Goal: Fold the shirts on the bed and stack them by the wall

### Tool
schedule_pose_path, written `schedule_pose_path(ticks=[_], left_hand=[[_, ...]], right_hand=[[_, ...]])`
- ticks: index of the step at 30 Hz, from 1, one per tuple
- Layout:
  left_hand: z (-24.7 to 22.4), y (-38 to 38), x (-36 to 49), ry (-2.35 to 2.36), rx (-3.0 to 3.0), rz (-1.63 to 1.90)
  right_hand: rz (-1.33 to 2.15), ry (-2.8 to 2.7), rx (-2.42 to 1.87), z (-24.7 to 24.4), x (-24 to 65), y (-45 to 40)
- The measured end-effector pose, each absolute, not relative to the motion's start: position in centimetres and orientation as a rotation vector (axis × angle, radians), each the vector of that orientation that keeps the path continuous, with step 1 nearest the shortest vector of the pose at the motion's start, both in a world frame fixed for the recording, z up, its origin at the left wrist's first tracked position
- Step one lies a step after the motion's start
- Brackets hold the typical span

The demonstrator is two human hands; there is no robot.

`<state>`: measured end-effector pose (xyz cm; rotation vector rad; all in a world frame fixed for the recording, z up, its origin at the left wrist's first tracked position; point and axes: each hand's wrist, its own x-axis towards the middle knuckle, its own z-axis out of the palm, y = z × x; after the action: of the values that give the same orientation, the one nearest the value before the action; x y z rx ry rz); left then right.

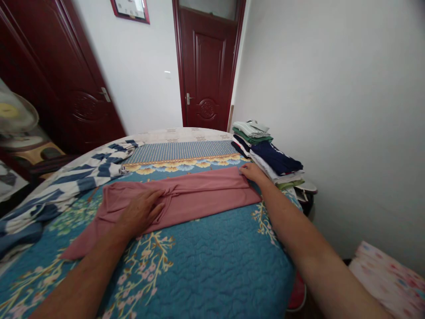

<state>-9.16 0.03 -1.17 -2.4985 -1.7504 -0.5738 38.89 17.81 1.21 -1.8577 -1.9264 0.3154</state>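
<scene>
Pink cloth (206, 190) lies stretched from left to right across the blue quilt (215, 261) in the head view, creased toward its left part. Your left hand (142, 210) rests on that part with the fingers loosely spread, while your right hand (253, 173) touches the far right corner, though I cannot tell whether its fingers pinch the fabric. Folded clothes (277, 157) are stacked at the far right, and a blue-and-white patterned cloth (83, 179) lies rumpled along the left.
</scene>
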Motion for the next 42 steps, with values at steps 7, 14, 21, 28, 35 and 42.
schedule_pose_path(ticks=[7,14,21,28,35,42], left_hand=[[-2.2,0.3,-9.8,-1.785,-2.490,-0.587],[-2.8,0.6,-10.4,-1.752,-2.512,-0.598],[-3.2,0.6,-10.6,-1.654,-2.525,-0.683],[-2.9,0.5,-10.5,-1.662,-2.548,-0.637],[-2.9,0.5,-10.3,-1.653,-2.504,-0.597],[-1.9,0.1,-9.5,-1.646,-2.536,-0.596]], right_hand=[[0.240,-1.910,-1.875,-1.2,37.2,19.4],[0.175,-1.968,-1.813,-2.3,37.4,20.3],[0.287,-1.906,-1.812,-1.9,37.9,22.6],[0.369,-1.861,-1.694,-1.8,37.9,23.6],[0.351,-1.767,-1.633,-1.9,38.4,21.8],[0.071,-2.025,-1.256,-0.1,35.4,17.6]])
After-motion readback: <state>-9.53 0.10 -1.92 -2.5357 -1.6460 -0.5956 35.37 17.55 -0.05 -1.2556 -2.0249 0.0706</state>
